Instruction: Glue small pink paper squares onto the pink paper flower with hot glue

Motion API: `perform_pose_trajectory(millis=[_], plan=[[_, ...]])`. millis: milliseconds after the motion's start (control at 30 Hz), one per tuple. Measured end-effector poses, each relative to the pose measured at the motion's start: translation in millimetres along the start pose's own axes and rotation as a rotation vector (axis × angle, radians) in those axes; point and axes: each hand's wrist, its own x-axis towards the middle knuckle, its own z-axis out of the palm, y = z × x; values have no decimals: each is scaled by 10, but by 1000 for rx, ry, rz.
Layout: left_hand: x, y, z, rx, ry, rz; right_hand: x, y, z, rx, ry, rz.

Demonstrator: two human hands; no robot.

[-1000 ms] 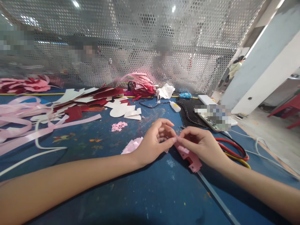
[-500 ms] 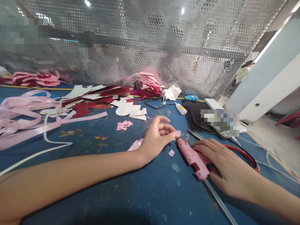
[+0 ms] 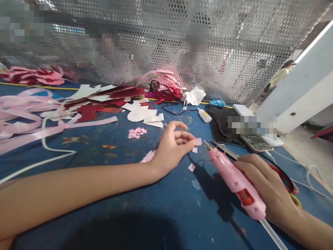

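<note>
- Blue tabletop (image 3: pixel 145 198), spotted with paint, spanning the whole width of the view.
- Silvery perforated metal screen (image 3: pixel 158 21) rising behind it.
- Pale pink ribbon (image 3: pixel 26 138) in loose loops at the left.
- Left hand (image 3: pixel 166 149), palm turned inward and index finger lifted; its grip is pinched closed at the thumb tip on a pink square.
- Right hand (image 3: pixel 270 184), its grip curled around the handle of a glue gun, with the far fingers hidden.
- Pink glue gun (image 3: pixel 231 177), raised over its own shadow, metal nozzle aimed left, near the pink square but apart from it; a clear glue stick (image 3: pixel 273 235) juts from its rear.
- Scissors (image 3: pixel 231 153) lying just beyond the gun, blades pointing left.
- White bottle (image 3: pixel 204 115) on its side, farther back.
- Pink square (image 3: pixel 198 141), at the left thumb tip.
- Two smaller-looking loose squares (image 3: pixel 191 167), on the tabletop just below that thumb.
</note>
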Motion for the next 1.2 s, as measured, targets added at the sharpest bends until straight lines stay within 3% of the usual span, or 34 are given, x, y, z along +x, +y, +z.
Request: perform_pose_trajectory(millis=[233, 867, 1033, 1200], plan=[[-9, 6, 4, 19, -31, 8, 10, -5, 33, 26, -22, -10], [-13, 22, 14, 6, -72, 33, -11, -3, 64, 139, -58, 133], [-8, 28, 20, -14, -51, 69, 10, -1, 82, 73, -88, 161], [-43, 38, 24, -6, -94, 65, 56, -31, 147, -62, -138, 278]])
